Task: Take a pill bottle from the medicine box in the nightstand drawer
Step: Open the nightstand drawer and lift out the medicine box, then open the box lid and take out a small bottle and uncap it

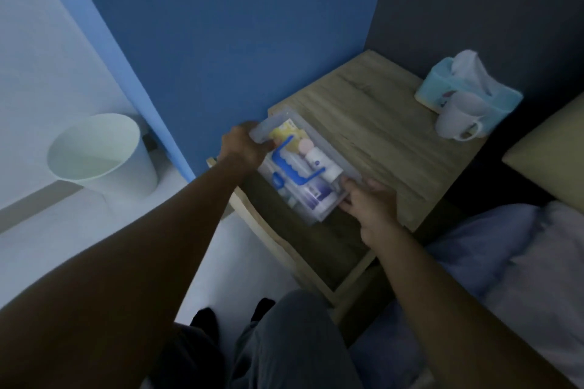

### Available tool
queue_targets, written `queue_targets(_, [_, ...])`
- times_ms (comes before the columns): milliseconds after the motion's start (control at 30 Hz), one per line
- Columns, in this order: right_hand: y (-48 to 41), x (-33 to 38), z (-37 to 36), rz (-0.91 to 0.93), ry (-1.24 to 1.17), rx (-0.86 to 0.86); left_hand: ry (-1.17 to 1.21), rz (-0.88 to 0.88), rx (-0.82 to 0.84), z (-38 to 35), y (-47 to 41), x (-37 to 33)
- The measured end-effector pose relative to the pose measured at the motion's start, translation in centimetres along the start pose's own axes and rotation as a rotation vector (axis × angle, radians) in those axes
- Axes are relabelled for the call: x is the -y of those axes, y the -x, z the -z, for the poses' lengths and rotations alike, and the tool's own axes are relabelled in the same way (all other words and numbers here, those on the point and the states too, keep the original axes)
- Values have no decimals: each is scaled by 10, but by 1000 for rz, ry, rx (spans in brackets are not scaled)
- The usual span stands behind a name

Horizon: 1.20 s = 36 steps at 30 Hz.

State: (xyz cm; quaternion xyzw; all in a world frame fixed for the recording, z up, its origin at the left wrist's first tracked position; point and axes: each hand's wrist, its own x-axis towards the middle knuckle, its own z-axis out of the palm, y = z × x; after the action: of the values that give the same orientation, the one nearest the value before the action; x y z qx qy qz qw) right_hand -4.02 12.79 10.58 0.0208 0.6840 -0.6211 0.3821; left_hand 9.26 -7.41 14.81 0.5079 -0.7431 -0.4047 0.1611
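A clear plastic medicine box with a blue handle on its lid is held at the nightstand's front-left edge, over the open drawer. My left hand grips its far left end. At the box's near right corner my right hand holds on. Through the lid I see a white pill bottle with a pink cap, a yellow pack and purple-labelled containers. The picture is dim and blurred.
On the wooden nightstand top stand a white mug and a teal tissue box at the back right. A white waste bin sits on the floor to the left. Bedding and a pillow lie to the right.
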Motion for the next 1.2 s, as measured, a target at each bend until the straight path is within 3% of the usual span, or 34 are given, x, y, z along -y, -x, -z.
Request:
queue_targets(433, [-74, 112, -21, 80, 52, 6, 48, -56, -33, -8, -110, -56])
queue_targets(800, [-121, 125, -27, 103, 167, -42, 36, -96, -2, -47, -166, -47])
queue_targets(1000, [-124, 118, -26, 271, 345, -125, 95, -135, 2, -53, -173, -47])
queue_targets(1133, [-119, 115, -27, 552, 755, -218, 99, -31, -15, -61, -160, -41])
queue_targets(1200, [-116, 109, -29, 657, 829, -155, 173, 39, -39, -73, -147, -36])
